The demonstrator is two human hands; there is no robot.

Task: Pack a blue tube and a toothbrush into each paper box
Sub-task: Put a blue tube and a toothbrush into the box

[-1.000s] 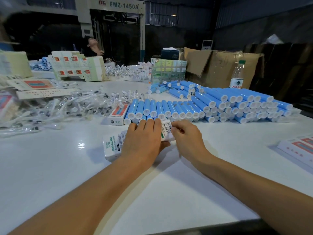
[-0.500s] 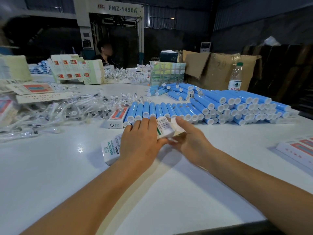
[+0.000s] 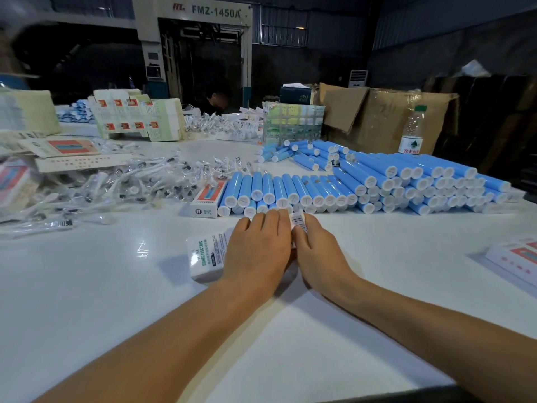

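Observation:
A white paper box (image 3: 207, 255) with green print lies on the white table (image 3: 87, 286) in front of me. My left hand (image 3: 257, 248) lies over its right part, fingers curled round it. My right hand (image 3: 315, 251) pinches the box's right end at the barcode flap (image 3: 298, 222). Behind the hands a long stack of blue tubes (image 3: 363, 184) with white caps runs to the right. Bagged toothbrushes (image 3: 116, 184) lie heaped at the left. What is inside the box is hidden.
A closed orange-and-white box (image 3: 207, 197) lies beside the tubes. Flat box blanks (image 3: 136, 119) stand at the back left, packed boxes (image 3: 517, 257) at the right edge. A water bottle (image 3: 412, 130) and cardboard cartons (image 3: 377, 117) stand behind. A person sits far back.
The end flap that stood open half a second ago is now folded down against the box. My right hand has moved in close to my left.

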